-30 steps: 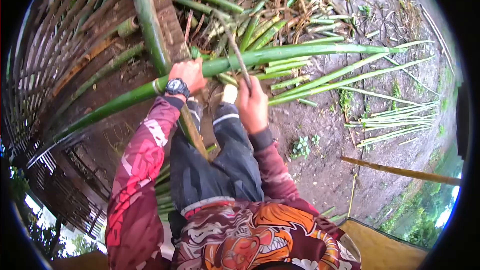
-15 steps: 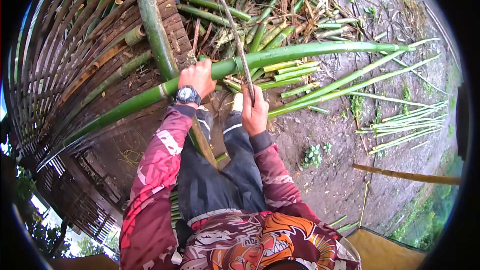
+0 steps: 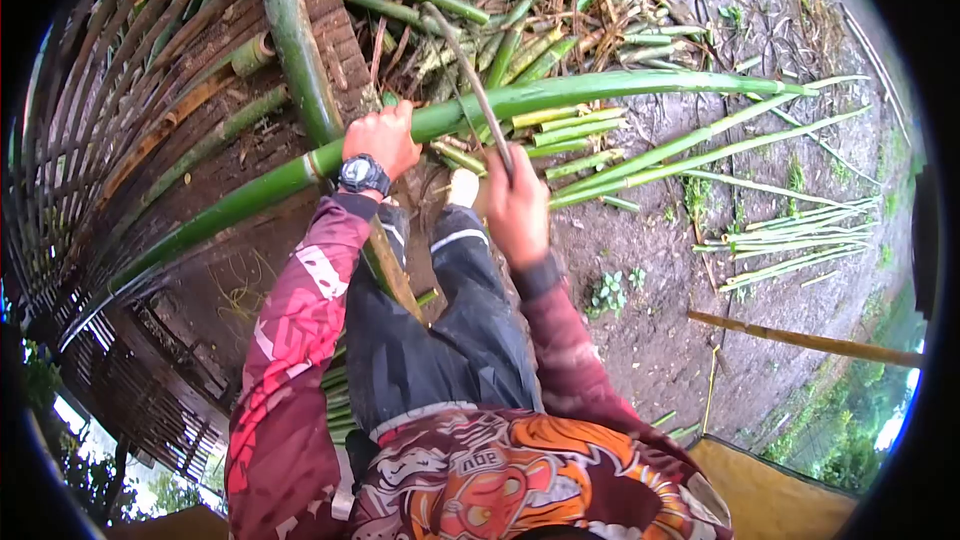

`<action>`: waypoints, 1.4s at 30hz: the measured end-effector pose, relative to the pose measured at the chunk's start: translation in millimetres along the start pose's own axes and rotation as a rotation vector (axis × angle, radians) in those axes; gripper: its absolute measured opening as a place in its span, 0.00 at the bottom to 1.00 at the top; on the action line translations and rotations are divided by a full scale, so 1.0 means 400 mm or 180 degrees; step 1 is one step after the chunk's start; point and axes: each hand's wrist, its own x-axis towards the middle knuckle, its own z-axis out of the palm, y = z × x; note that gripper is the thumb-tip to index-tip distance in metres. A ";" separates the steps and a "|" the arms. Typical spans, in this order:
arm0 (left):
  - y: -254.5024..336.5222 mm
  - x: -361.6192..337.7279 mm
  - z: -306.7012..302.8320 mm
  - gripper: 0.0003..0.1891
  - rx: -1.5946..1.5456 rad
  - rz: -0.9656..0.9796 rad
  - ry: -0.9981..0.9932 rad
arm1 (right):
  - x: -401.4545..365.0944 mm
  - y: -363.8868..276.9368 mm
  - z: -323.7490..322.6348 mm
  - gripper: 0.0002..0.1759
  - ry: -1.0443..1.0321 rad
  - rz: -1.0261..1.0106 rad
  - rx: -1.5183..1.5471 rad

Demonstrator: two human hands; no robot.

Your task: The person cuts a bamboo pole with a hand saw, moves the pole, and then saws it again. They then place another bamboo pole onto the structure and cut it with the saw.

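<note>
A long green bamboo pole (image 3: 570, 92) runs across the view, from the lower left to the right, resting over a thicker slanted bamboo post (image 3: 298, 50). My left hand (image 3: 383, 138) is wrapped around the pole just right of that post, with a watch (image 3: 362, 174) on the wrist. My right hand (image 3: 518, 205), slightly blurred, grips the lower end of a bow saw (image 3: 470, 70) made from a bent stick. Its thin blade lies across the pole a short way right of my left hand. My feet stand below the pole.
Cut bamboo pieces (image 3: 575, 130) and a heap of stalks and dry scraps lie beyond the pole. Thin bamboo strips (image 3: 790, 245) are spread on the ground at right. A slatted bamboo structure (image 3: 120, 110) curves along the left. A horizontal pole (image 3: 800, 338) juts in at lower right.
My right hand has moved a little right and down toward me, drawing the bow saw along. My left hand keeps its hold, and the whole view has shifted slightly.
</note>
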 end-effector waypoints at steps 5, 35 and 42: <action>0.004 0.022 -0.046 0.23 0.0041 0.0002 -0.0426 | 0.013 -0.032 -0.010 0.06 -0.0087 0.0249 0.0156; 0.026 -0.011 0.004 0.20 0.0730 0.0140 0.0862 | -0.003 -0.026 0.027 0.07 0.0100 0.0426 0.0613; 0.013 0.040 -0.028 0.14 0.0120 -0.0101 -0.0256 | -0.014 0.071 0.061 0.06 0.0113 0.0196 0.0748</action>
